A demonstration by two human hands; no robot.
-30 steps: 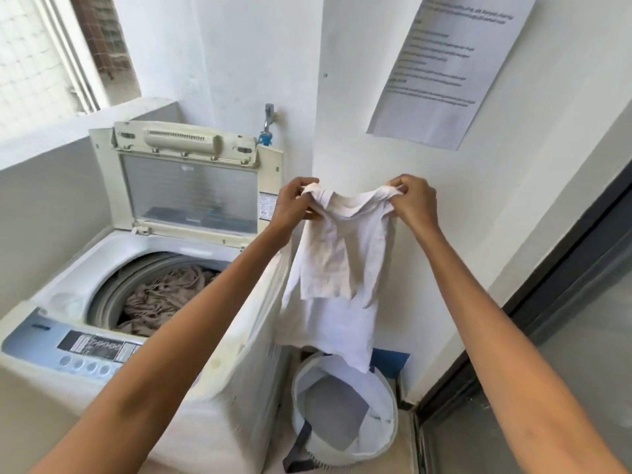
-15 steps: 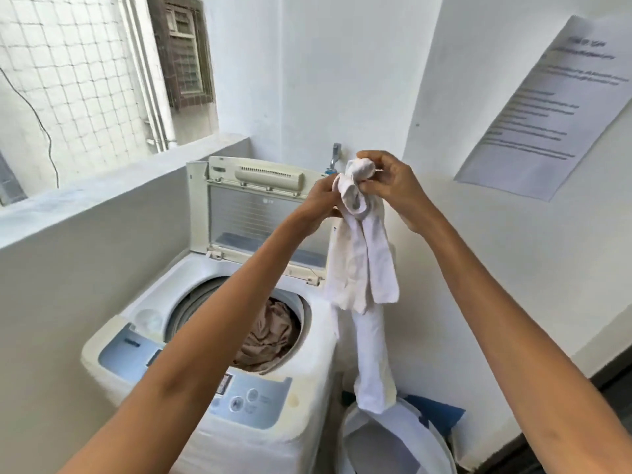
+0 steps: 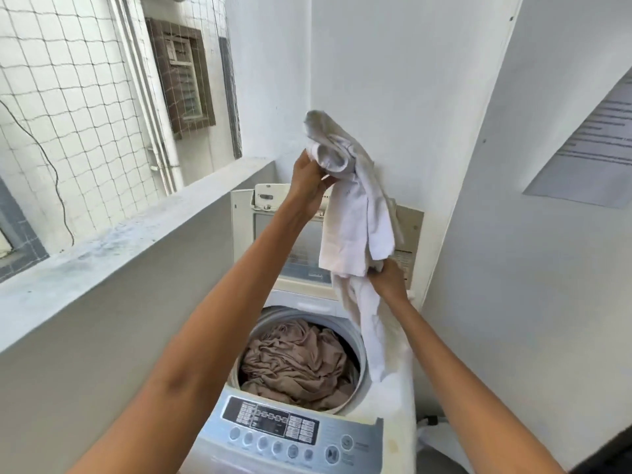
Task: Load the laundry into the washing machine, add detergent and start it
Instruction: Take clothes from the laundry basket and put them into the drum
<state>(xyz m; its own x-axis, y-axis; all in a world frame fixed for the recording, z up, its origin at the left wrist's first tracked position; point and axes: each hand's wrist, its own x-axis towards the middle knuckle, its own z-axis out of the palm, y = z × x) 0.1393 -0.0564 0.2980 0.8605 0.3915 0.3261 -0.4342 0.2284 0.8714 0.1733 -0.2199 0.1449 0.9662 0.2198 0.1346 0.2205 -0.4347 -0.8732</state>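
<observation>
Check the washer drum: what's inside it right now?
The washing machine drum holds crumpled beige-brown laundry. Anything beneath that pile is hidden. The white garment, held by the left hand and right hand, hangs above the drum's right rim, not inside.

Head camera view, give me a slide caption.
Both hands hold a white garment above the open washing machine.

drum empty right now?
No: crumpled tan laundry already lies in the drum of the washing machine, under its raised lid.
</observation>
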